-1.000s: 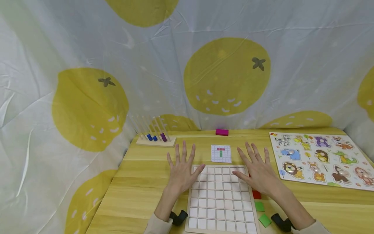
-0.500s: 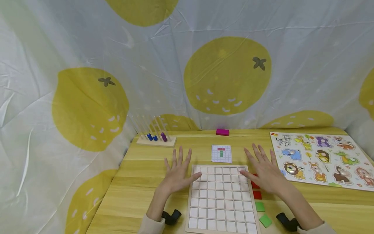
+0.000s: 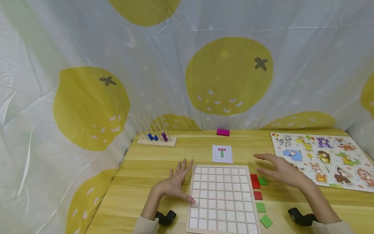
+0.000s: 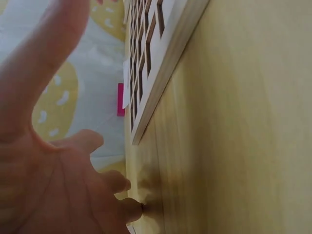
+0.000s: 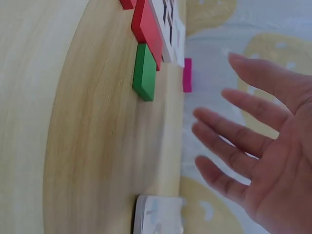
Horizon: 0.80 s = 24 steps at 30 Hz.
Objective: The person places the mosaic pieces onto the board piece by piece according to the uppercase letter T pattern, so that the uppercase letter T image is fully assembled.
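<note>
A wooden grid board [image 3: 216,195] with white square cells lies flat on the table. My left hand [image 3: 175,185] is beside its left edge, fingers spread and holding nothing, the thumb overlapping the board's rim. In the left wrist view, that hand's fingertips are right at the tabletop. Red tiles [image 3: 255,181] and green tiles [image 3: 260,207] lie along the board's right side. My right hand [image 3: 280,169] hovers to the right of them, its fingers relaxed and nothing in its grasp. The right wrist view shows a green tile [image 5: 145,73] against a red one [image 5: 146,29].
Behind the board lies a pattern card [image 3: 222,154] with a red and green T. Further back is a magenta block [image 3: 223,132]. A peg stand [image 3: 157,141] with blue and purple pieces stands back left. An animal puzzle board [image 3: 309,165] occupies the right.
Both hands have drawn apart from over the board's upper corners. The left came down toward me; the right moved rightward and turned, uncovering the upper red and green tiles.
</note>
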Available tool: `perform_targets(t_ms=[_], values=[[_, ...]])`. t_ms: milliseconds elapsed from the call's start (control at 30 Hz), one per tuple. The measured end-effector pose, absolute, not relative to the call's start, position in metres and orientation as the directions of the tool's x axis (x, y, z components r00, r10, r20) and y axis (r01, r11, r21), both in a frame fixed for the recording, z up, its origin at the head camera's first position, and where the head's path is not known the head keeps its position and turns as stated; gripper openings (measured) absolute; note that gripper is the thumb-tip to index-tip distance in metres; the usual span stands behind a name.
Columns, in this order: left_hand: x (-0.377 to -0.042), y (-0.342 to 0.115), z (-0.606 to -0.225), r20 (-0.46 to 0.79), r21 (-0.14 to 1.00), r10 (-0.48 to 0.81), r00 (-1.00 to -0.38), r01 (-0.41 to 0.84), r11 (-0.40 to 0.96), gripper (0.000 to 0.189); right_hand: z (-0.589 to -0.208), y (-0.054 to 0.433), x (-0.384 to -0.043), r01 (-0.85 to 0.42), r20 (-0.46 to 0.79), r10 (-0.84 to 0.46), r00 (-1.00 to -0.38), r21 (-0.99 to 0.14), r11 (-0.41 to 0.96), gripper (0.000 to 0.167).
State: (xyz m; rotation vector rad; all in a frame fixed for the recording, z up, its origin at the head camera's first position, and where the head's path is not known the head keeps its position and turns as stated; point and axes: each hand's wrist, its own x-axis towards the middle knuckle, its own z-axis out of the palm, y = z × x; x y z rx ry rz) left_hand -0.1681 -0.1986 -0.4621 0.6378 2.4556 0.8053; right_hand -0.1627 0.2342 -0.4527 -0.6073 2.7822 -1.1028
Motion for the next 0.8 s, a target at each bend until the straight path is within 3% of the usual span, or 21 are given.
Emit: perform_targets(t_ms=[267, 533, 800], values=[[-0.163, -0.194, -0.464, -0.335, 0.502, 0.528, -0.781, 0.326, 0.801, 0.151, -0.461, 0.248, -0.165, -0.374, 0.084, -0.493, -0.866, -0.762, 0.528, 0.039], [-0.162, -0.189, -0.466, -0.359, 0.463, 0.508, -0.783, 0.324, 0.825, 0.15, -0.467, 0.248, -0.17, -0.293, -0.042, -0.6, -0.799, -0.844, 0.45, 0.034], [-0.161, -0.188, -0.464, -0.359, 0.463, 0.502, -0.787, 0.317, 0.828, 0.149, -0.473, 0.241, -0.168, -0.253, -0.082, -0.565, -0.821, -0.835, 0.488, 0.034]])
